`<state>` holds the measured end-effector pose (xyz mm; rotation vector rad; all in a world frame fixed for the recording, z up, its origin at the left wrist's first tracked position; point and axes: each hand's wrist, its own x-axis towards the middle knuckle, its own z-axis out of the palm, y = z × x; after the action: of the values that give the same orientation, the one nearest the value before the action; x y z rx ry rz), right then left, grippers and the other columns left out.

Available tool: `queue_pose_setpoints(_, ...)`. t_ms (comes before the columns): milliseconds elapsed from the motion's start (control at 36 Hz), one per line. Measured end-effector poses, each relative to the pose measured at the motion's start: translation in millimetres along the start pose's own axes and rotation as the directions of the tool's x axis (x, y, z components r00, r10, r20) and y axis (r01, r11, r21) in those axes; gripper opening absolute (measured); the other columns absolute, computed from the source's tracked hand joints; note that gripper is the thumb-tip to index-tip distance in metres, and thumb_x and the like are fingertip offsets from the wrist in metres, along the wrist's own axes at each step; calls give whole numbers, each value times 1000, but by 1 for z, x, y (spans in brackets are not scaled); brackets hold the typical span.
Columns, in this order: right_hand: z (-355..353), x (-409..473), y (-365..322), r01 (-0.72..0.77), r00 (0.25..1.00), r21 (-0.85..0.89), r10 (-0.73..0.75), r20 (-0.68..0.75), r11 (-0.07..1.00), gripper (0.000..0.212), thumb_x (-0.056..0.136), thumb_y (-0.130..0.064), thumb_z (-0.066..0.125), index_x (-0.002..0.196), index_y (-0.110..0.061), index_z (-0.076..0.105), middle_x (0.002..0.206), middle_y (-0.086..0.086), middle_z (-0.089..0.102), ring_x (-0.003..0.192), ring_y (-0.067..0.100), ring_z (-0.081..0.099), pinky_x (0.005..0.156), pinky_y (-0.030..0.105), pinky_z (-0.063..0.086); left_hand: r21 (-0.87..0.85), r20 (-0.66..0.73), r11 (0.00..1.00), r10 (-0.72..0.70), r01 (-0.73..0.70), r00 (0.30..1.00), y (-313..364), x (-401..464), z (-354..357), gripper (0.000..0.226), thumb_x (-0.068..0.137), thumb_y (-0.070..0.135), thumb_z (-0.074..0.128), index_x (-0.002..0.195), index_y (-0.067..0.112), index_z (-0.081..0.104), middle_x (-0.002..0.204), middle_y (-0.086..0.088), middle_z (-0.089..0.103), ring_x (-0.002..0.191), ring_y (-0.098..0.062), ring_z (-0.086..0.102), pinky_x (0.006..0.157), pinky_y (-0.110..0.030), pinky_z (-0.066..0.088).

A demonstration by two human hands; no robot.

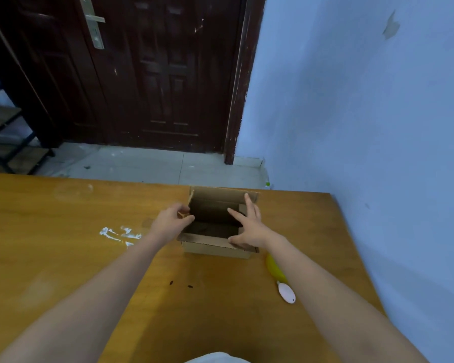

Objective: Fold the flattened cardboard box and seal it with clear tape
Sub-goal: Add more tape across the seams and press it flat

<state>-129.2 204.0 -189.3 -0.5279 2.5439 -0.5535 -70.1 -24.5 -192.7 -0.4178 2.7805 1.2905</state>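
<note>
The cardboard box [218, 226] stands on the wooden bench [63, 231], near its far edge and towards the right side, with its top open and the dark inside showing. Its far flap stands up, and the near flap lies folded outward over the front wall. The left hand [172, 221] is at the box's left side, its grip curled round the left flap with the thumb at the inner edge. The right hand [247, 227] lies over the box's right side with fingers straight and spread; its grip is wide open, and its fingertips reach towards the far flap while the thumb rests on the near right corner. Just beside the box on the right, partly hidden under the right forearm, lies a yellow object [273, 267], and next to it a small white object [286, 292]. To the left, white smears [119, 234] mark the bench top. Beyond the bench are a tiled floor [147, 163], a dark door [155, 74] and a pale blue wall [364, 100].
</note>
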Motion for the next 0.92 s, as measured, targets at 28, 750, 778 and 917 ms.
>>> queue_pose_setpoints(28,0,1,0,-7,1000,-13,7,10,1000,83,82,-42,68,149,-37,18,150,-10,-37,142,24,-26,116,52,7,-4,15,1000,-4,4,1000,2,-1,1,30,93,32,56,118,15,56,106,-1,61,91,-13,56,64,-18,41)
queue_pose_setpoints(750,-15,-1,12,19,935,153,36,-352,988,44,98,-36,41,138,-18,46,139,0,50,129,17,43,108,37,36,133,152,990,-57,36,987,-5,7,3,61,93,31,56,145,16,28,131,-9,55,114,-28,54,87,-36,49)
queue_pose_setpoints(778,-12,-1,12,9,947,79,16,-321,997,44,98,-39,39,136,-19,48,139,0,50,129,18,43,109,39,35,138,118,989,-70,53,991,-6,8,6,67,92,32,58,146,16,22,129,-10,55,110,-30,57,82,-38,50)
queue_pose_setpoints(917,12,-7,16,-45,979,-151,13,-202,987,51,97,-45,37,141,-19,37,150,0,31,139,23,24,115,50,19,161,51,987,-25,17,998,-6,10,20,82,93,25,57,150,30,-2,136,-14,45,102,-32,61,67,-37,49)
